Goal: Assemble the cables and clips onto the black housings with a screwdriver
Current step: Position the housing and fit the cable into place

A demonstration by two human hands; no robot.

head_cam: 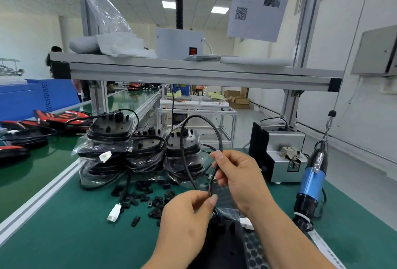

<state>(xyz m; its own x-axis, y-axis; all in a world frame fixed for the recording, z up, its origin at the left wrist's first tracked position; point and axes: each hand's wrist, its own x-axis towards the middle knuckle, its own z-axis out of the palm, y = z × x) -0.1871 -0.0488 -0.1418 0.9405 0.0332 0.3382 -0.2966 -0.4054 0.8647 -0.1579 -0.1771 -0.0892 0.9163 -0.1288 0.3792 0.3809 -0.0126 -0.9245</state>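
Note:
A black housing [223,245] lies at the near edge of the green mat, partly hidden under my wrists. A black cable [199,118] rises from it in a tall loop. My left hand [187,219] pinches the cable low down, just above the housing. My right hand [238,174] pinches the same cable a little higher, fingers curled round it. A white connector [247,223] peeks out below my right wrist. Small black clips [150,195] lie scattered on the mat. A blue electric screwdriver [311,182] hangs at the right, held by neither hand.
Three stacks of bagged black housings [141,146] with cables stand behind the clips. A loose white plug [114,213] lies at the left. A grey screw feeder [283,157] sits at the right. Red and black parts [53,118] lie on the conveyor. An aluminium shelf [193,69] spans overhead.

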